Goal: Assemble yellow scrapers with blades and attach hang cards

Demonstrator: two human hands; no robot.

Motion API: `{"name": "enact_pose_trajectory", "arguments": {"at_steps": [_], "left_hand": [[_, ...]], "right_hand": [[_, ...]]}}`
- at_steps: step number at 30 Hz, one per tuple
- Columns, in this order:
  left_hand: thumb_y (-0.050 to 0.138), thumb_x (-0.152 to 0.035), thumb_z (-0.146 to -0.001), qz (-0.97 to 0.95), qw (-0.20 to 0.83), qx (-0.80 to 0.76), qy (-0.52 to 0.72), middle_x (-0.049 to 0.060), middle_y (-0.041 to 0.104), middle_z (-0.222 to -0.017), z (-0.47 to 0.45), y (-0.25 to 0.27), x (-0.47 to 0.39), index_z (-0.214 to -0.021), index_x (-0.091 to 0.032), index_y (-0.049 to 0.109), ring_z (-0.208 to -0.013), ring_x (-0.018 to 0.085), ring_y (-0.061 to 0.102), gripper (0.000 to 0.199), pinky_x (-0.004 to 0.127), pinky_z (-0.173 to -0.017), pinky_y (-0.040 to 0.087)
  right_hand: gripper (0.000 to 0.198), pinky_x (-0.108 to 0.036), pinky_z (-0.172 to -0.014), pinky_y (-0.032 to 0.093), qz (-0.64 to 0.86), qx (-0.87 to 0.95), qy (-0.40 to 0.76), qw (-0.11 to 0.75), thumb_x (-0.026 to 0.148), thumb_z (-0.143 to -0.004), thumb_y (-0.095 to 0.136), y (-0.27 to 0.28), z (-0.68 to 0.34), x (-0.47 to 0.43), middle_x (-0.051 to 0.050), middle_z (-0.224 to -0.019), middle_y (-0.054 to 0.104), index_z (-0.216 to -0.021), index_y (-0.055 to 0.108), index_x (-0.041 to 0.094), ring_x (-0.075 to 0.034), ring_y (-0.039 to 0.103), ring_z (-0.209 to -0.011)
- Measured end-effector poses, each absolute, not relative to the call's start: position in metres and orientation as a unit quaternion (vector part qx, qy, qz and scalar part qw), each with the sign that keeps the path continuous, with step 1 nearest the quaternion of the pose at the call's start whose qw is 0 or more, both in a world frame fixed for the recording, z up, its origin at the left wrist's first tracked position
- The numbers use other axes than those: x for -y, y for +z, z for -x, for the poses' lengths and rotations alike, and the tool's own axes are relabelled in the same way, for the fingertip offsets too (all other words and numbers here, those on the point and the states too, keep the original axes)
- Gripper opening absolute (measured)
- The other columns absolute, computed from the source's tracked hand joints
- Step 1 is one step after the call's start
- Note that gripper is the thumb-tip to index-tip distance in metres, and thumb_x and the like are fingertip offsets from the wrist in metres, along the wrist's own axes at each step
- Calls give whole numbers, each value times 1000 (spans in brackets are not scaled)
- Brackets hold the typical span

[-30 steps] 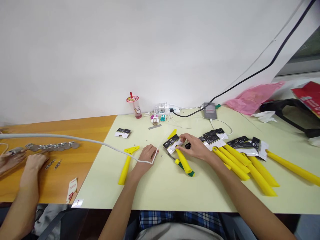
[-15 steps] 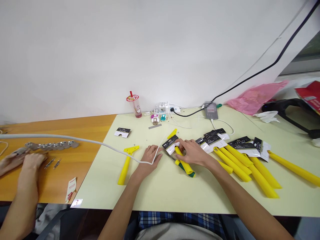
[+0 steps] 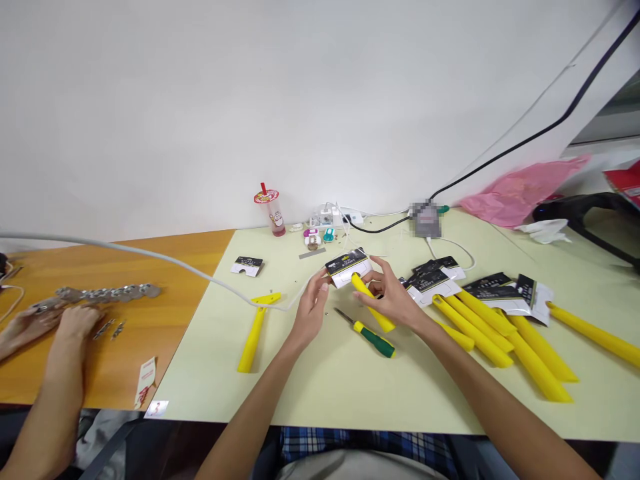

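A yellow scraper [image 3: 374, 305] with a black-and-white card [image 3: 349, 267] over its head is raised off the table between my hands. My left hand [image 3: 311, 312] pinches the card's left edge. Closed around the right side of the scraper and card is my right hand [image 3: 393, 291]. Below them lies a green-and-yellow screwdriver [image 3: 375, 339], its tip toward my left hand. Another yellow scraper [image 3: 257, 330], without a card, rests left of my left hand. A folded card [image 3: 247, 266] stands farther back on the left.
Several carded yellow scrapers [image 3: 479, 325] lie at the right. A cup [image 3: 275, 217], power strip [image 3: 327, 216] and small metal strip [image 3: 312, 254] sit near the wall. A white cable [image 3: 200, 273] crosses in front. At left, another person's hands [image 3: 75, 327] work beside metal parts [image 3: 115, 293].
The carded scraper has been lifted and turned, uncovering the screwdriver. My left hand has gone from lying flat on the table to gripping the card's edge.
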State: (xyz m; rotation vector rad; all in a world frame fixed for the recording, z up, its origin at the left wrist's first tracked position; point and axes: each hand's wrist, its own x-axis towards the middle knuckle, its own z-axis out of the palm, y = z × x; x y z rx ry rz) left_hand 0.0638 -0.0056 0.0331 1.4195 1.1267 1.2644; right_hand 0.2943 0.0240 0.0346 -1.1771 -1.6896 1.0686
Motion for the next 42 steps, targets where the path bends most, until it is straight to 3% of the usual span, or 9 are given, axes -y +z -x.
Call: {"name": "enact_pose_trajectory", "arguments": {"at_steps": [4,9,12,19,26,30,35,38,42], "left_hand": [[68,-63,-99,-410,561,-420,583,10,78,-130,-80,34,-16,-133,-24,64,-125,27,71,52,44,-113,50],[78,-66,-90,-366,664,-377,532,12,80,-123,-86,44,-22,-114,-17,77,-122,32,72,54,43,-106,55],[81,-62,-90,-374,701,-373,480,11,80,-124,-82,51,-18,-116,-18,81,-120,32,73,51,40,-102,56],[87,-56,-84,-395,684,-406,459,8,82,-112,-69,51,-14,-115,-20,83,-99,26,76,48,31,-78,57],[91,-45,-82,-393,618,-406,547,8,83,-110,-71,53,-13,-100,-18,85,-117,28,72,33,39,-106,52],[90,-44,-83,-364,601,-404,585,10,83,-110,-66,56,-15,-99,-17,84,-120,29,74,31,41,-109,52],[88,-44,-86,-281,598,-431,615,12,83,-117,-47,59,-20,-112,-18,80,-106,27,80,37,39,-95,60],[88,-44,-86,-267,583,-442,627,11,82,-120,-41,60,-21,-114,-19,78,-105,25,81,38,37,-92,62],[90,-44,-84,-280,596,-430,617,11,83,-114,-48,62,-18,-108,-18,78,-104,27,81,38,39,-93,64]], "right_hand": [[109,-39,-75,60,457,636,448,431,52,-82,85,28,-293,-27,-3,-106,70,-166,21,26,-21,69,-81],[93,-37,-65,57,454,663,427,414,52,-82,86,37,-296,-25,1,-85,64,-159,41,28,-21,63,-71],[86,-33,-55,49,430,695,425,388,51,-84,84,47,-297,-20,6,-72,52,-158,45,30,-19,55,-62],[76,-30,-54,43,405,738,433,323,46,-88,80,62,-296,-12,5,-76,54,-156,49,31,-17,51,-62],[68,-32,-60,49,395,768,413,289,48,-97,70,60,-306,-15,3,-79,61,-159,46,32,-20,57,-67],[58,-32,-58,52,412,745,434,293,58,-96,72,57,-310,-12,0,-87,70,-142,55,28,-20,62,-68],[38,-34,-61,55,435,718,436,326,63,-105,57,58,-328,-8,-1,-79,72,-112,64,26,-19,65,-62],[40,-37,-70,58,453,730,381,341,62,-107,53,60,-338,-5,-6,-88,76,-99,68,25,-23,72,-76],[47,-47,-96,61,458,727,362,362,61,-102,63,63,-325,-4,-14,-138,72,-136,60,29,-32,70,-123]]}}
